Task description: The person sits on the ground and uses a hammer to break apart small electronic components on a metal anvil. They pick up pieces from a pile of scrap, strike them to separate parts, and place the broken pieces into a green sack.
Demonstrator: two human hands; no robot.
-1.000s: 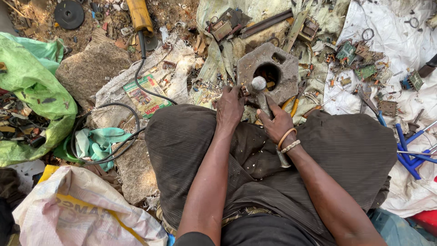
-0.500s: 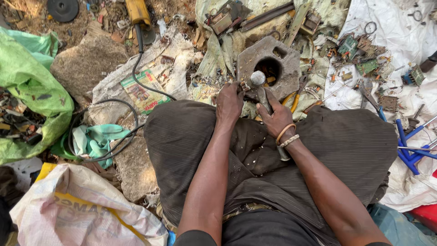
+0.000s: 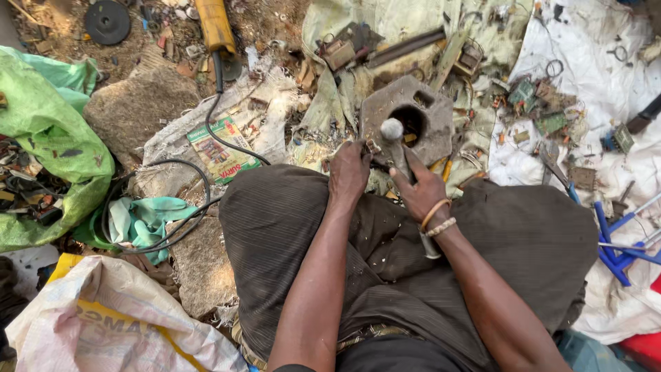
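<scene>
Steel hammer (image 3: 394, 138) gripped in right hand (image 3: 425, 193), fingers wrapped round handle; left hand (image 3: 349, 172) fingers pinch small part beside grey block (image 3: 441, 114).

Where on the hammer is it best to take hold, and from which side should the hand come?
Probably by the shaft, not the head. The hammer points away from the person, with its rounded head over the grey metal block and the shaft running back toward the lap. The right hand already wraps the shaft from the near, right side; that leaves the head free.
</scene>
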